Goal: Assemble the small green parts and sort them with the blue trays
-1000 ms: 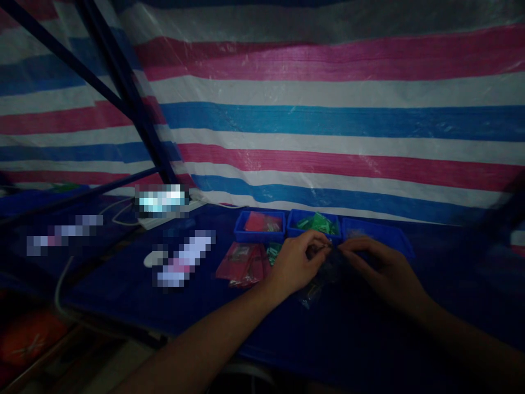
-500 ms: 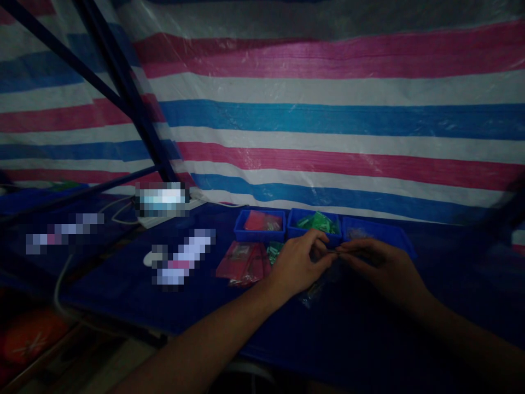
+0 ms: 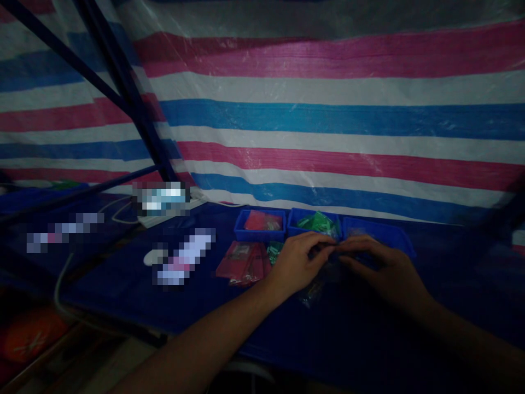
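My left hand and my right hand meet fingertip to fingertip over the blue table, in front of the bins. On both, thumb and fingers are pinched together. Whatever lies between the fingertips is too small and dark to name. Below my left hand a clear plastic bag with dark contents lies on the table. Left of that hand are several red packets and a green packet, the latter partly hidden by the hand.
Along the back stand a blue bin of red packets, another bin of green packets and a third bin with clear bags, partly behind my right hand. A white power strip, a white round object and blurred items lie left.
The fingers of my left hand have stretched a little forward and to the right, over the fingertips of my right hand. The packets and bins have not moved.
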